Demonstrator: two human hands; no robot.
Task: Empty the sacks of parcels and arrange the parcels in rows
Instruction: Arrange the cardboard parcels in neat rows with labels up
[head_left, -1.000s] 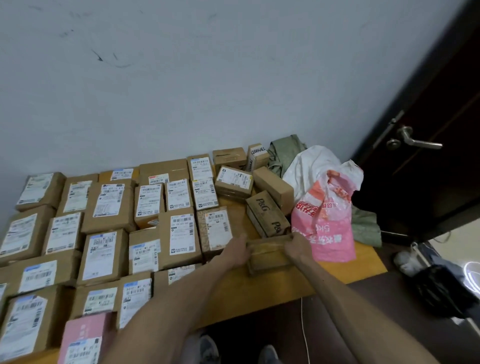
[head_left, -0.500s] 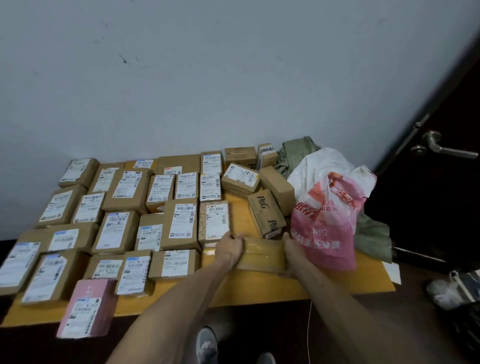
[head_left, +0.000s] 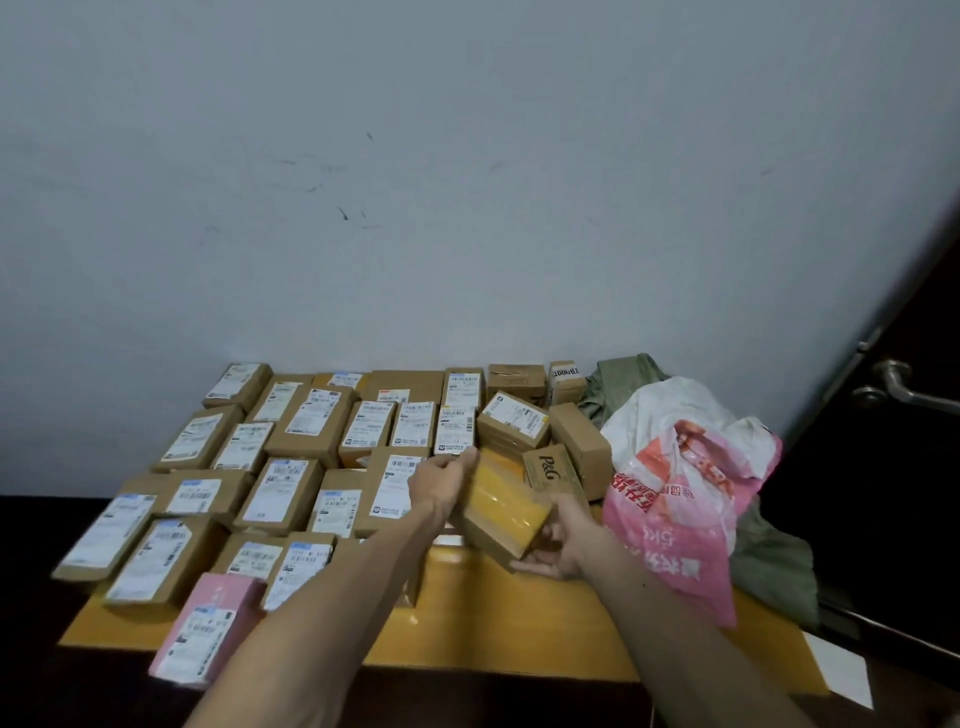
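Taped parcel (head_left: 506, 506), just right of centre frame, lifted clear of the table (head_left: 519, 629) and tilted, with the glossy yellow-taped face turned toward the camera. Gripped at both ends: left hand (head_left: 441, 480) curled over the upper left edge, right hand (head_left: 563, 540) cupped beneath the lower right corner with fingers wrapped under. No label visible on the face shown.

Just behind it, a P&G box (head_left: 553, 473); cannot tell whether touching. To the left, filling mid-left of the frame, rows of labelled parcels (head_left: 291, 467), labels up. At lower left, a pink parcel (head_left: 208, 629) overhanging the table's near edge. To the right, a pink-and-white sack (head_left: 675, 499), slumped and crumpled, over a green sack (head_left: 769, 561).

Step in hand, by the look of it: sorting one parcel, most likely turning it over in search of the label side before placing. Sacks probably mostly emptied. Next move calls for setting it flat on the bare strip of table at centre bottom, square against the last box of the near row, label up if one turns up.

Against half a second ago: then low over the table and level, pinched end to end; now raised, rotated and tipped. View also swung upward, with more wall (head_left: 467, 182) showing and the door handle (head_left: 893, 387) at the right edge.
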